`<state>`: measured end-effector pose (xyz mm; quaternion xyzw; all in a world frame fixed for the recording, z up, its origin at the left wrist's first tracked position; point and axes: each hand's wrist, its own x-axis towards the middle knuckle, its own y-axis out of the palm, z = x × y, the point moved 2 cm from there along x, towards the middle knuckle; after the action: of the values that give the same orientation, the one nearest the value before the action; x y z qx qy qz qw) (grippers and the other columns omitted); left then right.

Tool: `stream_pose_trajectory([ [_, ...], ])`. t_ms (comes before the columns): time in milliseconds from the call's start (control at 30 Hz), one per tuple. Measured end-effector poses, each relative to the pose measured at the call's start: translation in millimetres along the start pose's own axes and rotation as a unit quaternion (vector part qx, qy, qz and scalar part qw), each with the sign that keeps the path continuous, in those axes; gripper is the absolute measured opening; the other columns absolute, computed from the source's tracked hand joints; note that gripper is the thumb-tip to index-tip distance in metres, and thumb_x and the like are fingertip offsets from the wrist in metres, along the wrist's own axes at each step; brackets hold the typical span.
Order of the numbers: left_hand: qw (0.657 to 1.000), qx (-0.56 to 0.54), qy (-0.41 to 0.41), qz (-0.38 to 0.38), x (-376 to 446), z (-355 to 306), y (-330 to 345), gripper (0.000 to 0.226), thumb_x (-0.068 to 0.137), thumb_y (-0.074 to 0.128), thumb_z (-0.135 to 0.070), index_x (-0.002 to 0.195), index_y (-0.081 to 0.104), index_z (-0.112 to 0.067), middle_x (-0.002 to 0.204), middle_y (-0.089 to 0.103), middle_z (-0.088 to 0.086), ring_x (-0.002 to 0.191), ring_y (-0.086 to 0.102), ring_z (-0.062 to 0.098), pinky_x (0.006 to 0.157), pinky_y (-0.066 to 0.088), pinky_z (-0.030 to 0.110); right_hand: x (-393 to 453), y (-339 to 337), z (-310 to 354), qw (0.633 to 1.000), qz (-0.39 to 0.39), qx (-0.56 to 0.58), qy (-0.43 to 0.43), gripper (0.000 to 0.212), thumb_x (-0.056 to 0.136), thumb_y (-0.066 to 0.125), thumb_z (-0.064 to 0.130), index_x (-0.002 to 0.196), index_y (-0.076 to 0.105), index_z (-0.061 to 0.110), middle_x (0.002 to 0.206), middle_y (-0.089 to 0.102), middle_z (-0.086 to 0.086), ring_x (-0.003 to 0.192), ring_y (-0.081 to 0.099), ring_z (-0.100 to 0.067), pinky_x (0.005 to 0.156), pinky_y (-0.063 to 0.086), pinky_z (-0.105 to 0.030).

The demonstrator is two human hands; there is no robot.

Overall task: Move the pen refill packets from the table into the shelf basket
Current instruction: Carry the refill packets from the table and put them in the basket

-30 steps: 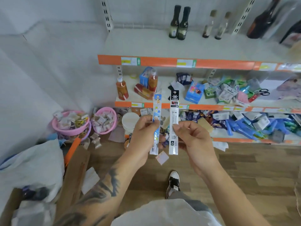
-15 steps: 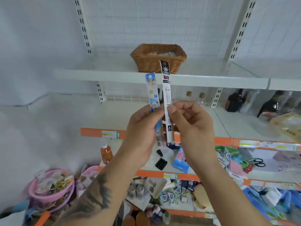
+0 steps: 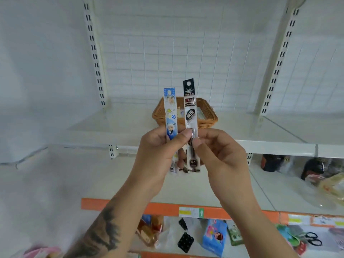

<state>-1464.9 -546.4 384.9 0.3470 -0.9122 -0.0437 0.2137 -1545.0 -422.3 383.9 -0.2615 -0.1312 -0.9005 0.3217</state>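
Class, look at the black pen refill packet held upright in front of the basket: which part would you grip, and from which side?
Pinch the black packet at its lower middle, from the right, probably thumb on one flat face and fingertip on the other, as the right hand does. It is thin, flat and upright, and this leaves the top free to tip into the wicker basket.

The wicker basket (image 3: 208,116) is set on the white top shelf (image 3: 111,125), its mouth open upward, and bare shelf surface is seen to its left and right, bounded by the slotted uprights (image 3: 95,58) on either side. The way to the basket from the front is partly taken up by the blue packet (image 3: 171,116) and the black packet (image 3: 190,108), held upright just before its rim. Below, the shelf front edge (image 3: 275,148) juts toward the viewer, and dark bottles (image 3: 271,162) crowd the right of the next shelf down.
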Motion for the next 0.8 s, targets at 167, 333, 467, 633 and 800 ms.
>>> stream_pose_trajectory([
  [167, 0.999, 0.014, 0.018, 0.025, 46, -14, -13, 0.009, 0.092, 0.075, -0.021, 0.097, 0.08, -0.016, 0.093, 0.078, 0.011, 0.086, 0.073, 0.028, 0.074, 0.058, 0.043, 42, 17, 11, 0.999, 0.025, -0.045, -0.013, 0.031, 0.096, 0.07, 0.004, 0.112, 0.062, 0.028, 0.075, 0.072, -0.011, 0.065, 0.061, -0.037, 0.054, 0.051, -0.036],
  [333, 1.0, 0.029, -0.007, 0.0, 84, -25, -35, 0.021, 0.098, 0.069, -0.027, 0.092, 0.076, -0.008, 0.079, 0.07, 0.01, 0.058, 0.055, 0.024, 0.05, 0.045, 0.034, 116, 25, 14, 0.991, 0.012, -0.136, 0.015, 0.024, 0.094, 0.07, 0.005, 0.103, 0.067, 0.028, 0.064, 0.066, -0.008, 0.056, 0.048, -0.034, 0.055, 0.046, -0.045],
  [467, 0.999, 0.031, -0.036, 0.001, 95, -20, -53, 0.023, 0.099, 0.067, -0.026, 0.096, 0.076, -0.005, 0.078, 0.068, 0.01, 0.059, 0.055, 0.023, 0.052, 0.047, 0.035, 188, 26, -7, 0.956, 0.028, -0.266, 0.124, 0.01, 0.092, 0.07, 0.008, 0.09, 0.072, 0.017, 0.071, 0.066, -0.01, 0.061, 0.053, -0.023, 0.056, 0.045, -0.035],
  [633, 0.997, 0.023, -0.068, 0.004, 98, -11, -62, 0.024, 0.1, 0.066, -0.026, 0.086, 0.077, -0.01, 0.075, 0.066, 0.007, 0.063, 0.056, 0.024, 0.053, 0.048, 0.035, 217, 39, -55, 0.87, 0.114, -0.44, 0.192, 0.011, 0.085, 0.07, 0.007, 0.092, 0.077, 0.004, 0.089, 0.075, -0.01, 0.065, 0.06, -0.022, 0.058, 0.047, -0.032],
  [800, 0.996, 0.036, -0.077, -0.019, 94, -7, -56, 0.021, 0.102, 0.063, -0.03, 0.1, 0.074, -0.013, 0.073, 0.068, 0.004, 0.061, 0.064, 0.023, 0.056, 0.056, 0.037, 217, 42, -53, 0.828, 0.152, -0.52, 0.142, 0.019, 0.09, 0.068, 0.011, 0.079, 0.074, 0.025, 0.086, 0.069, 0.005, 0.077, 0.063, -0.014, 0.057, 0.043, -0.023],
])
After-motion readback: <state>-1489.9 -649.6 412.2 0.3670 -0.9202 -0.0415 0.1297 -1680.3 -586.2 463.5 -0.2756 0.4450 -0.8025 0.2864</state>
